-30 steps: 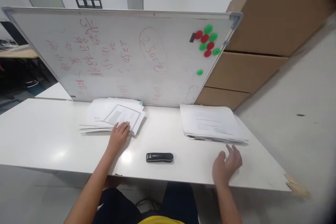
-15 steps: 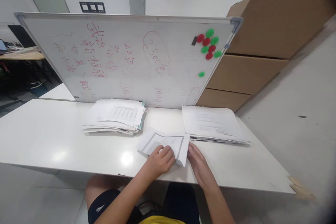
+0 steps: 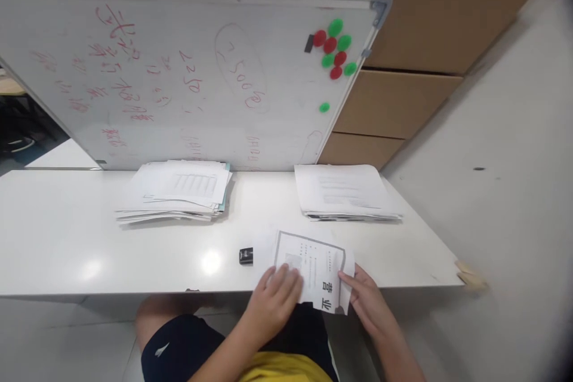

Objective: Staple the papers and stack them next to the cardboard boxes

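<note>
A printed paper [image 3: 313, 271] with a dark border lies at the table's front edge, its right side lifted and curled. My right hand [image 3: 367, 297] pinches that right edge between thumb and fingers. On the paper's left part rests my left hand [image 3: 277, 295], palm down, its fingers close together and slightly bent, with nothing visible gripped. A pale sheet [image 3: 265, 249] shows under the paper's left side. Just left of it sits a small black object [image 3: 246, 256].
Behind stand a left paper stack [image 3: 179, 191] and a right paper stack [image 3: 344, 191] on the white table [image 3: 67, 239]. A whiteboard [image 3: 277, 83] with red and green magnets leans behind them, beside stacked cardboard boxes [image 3: 416, 18].
The paper has shifted right and towards me and is more unfolded. My right hand has taken hold of its edge. The small black object has come into sight. The view has shifted.
</note>
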`<state>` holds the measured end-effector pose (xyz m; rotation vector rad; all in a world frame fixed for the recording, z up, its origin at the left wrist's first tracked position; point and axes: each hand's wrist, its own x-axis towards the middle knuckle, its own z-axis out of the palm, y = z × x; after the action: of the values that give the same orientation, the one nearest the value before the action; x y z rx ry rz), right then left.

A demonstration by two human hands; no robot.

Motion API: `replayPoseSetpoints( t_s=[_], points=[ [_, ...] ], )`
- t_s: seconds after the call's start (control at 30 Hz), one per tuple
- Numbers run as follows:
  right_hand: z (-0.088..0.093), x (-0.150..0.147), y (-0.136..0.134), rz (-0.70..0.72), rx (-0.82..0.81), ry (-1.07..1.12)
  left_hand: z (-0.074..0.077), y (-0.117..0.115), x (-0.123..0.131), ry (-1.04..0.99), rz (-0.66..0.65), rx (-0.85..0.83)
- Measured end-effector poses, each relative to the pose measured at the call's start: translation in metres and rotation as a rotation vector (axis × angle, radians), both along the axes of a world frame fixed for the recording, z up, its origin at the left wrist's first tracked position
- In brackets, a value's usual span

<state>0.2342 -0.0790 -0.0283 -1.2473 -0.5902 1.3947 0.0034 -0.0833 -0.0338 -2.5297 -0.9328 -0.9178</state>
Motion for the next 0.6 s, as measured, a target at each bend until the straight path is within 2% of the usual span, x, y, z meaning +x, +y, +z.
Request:
replayPoseSetpoints(
  t_s=[0.13,0.23,0.3,0.37,0.43,0.53,0.6],
  points=[
    [-0.004,0.019,-0.003,-0.019,-0.017,-0.031,-0.01,0.003,-0.019,-0.06,0.133,-0.039],
    [-0.006,0.018,0.0,-0.025,0.027,-0.066,-0.013,-0.001,-0.024,-0.107,0.1,-0.066],
    [-0.006,0.016,0.003,-0.064,0.073,-0.1,-0.015,-0.007,-0.021,-0.242,0.084,-0.144],
    [-0.006,0.015,0.006,-0.105,0.104,-0.123,-0.016,-0.015,-0.017,-0.462,0.103,-0.323],
    [-0.006,0.016,0.008,-0.144,0.123,-0.141,-0.015,-0.022,-0.012,-0.704,0.105,-0.58],
    [-0.007,0.022,0.01,-0.219,0.147,-0.201,-0.011,-0.026,-0.007,-0.966,-0.059,-0.916],
    [-0.01,0.026,0.011,-0.246,0.149,-0.265,-0.009,-0.023,-0.004,-1.03,-0.168,-1.001]
  ],
)
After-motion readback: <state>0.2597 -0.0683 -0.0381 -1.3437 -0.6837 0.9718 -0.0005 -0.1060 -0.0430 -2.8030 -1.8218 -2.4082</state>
